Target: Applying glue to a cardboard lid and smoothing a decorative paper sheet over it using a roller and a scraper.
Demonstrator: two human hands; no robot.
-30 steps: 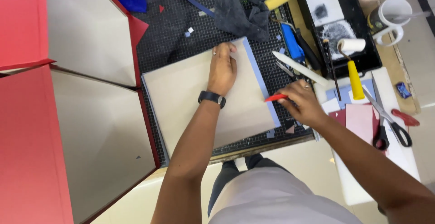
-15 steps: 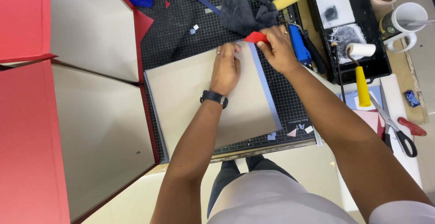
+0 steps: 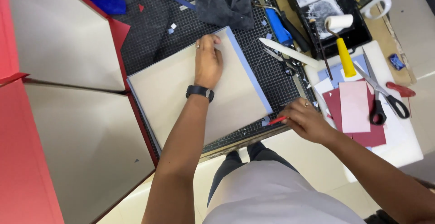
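Note:
My left hand (image 3: 208, 60) lies flat on a beige board (image 3: 199, 90), fingers spread near its far edge, a black watch on the wrist. The board sits on blue paper (image 3: 250, 70) whose strip shows along its right side, all on a black gridded cutting mat (image 3: 154, 29). My right hand (image 3: 304, 119) grips a small red-handled knife (image 3: 277, 120), its tip at the board's near right corner.
Large grey boards with red covering (image 3: 68, 129) stand to the left. Right of the mat lie a white bone folder (image 3: 287, 52), a blue tool (image 3: 277, 26), scissors (image 3: 385, 98), pink and maroon paper pieces (image 3: 355, 108), a yellow-handled roller (image 3: 342, 47) on a black tray, a dark cloth (image 3: 224, 4).
My right hand, holding the red knife, has come from the far right corner of the board down to its near right corner. My left hand has stayed pressed on the board.

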